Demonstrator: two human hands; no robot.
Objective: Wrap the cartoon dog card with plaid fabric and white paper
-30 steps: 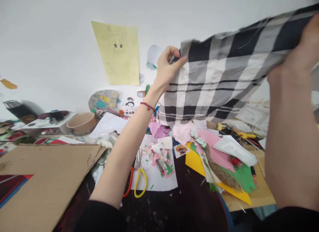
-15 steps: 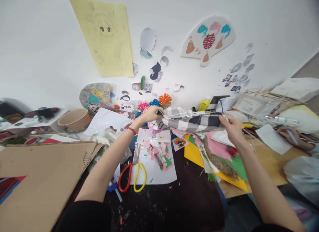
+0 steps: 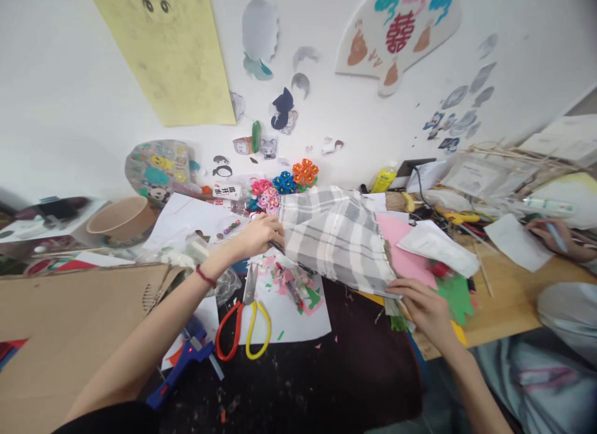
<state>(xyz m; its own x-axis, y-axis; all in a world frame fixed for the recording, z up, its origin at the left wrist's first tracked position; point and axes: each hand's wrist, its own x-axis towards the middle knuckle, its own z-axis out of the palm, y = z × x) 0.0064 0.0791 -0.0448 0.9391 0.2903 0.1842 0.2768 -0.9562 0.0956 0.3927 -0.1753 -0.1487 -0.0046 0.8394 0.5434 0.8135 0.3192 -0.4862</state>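
Grey-white checked rectangular cloth (image 3: 333, 238) just lowered, spread at one o'clock; flat yellow paper (image 3: 373, 298) mostly covered; corners pinched by left fingers (image 3: 275, 230) and right fingers (image 3: 405, 288).

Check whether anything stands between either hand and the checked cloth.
Nothing visible does. The left hand meets the checked cloth at its left edge, and the right hand at its near right corner. The scissors lie nearer the wearer, outside both contacts.
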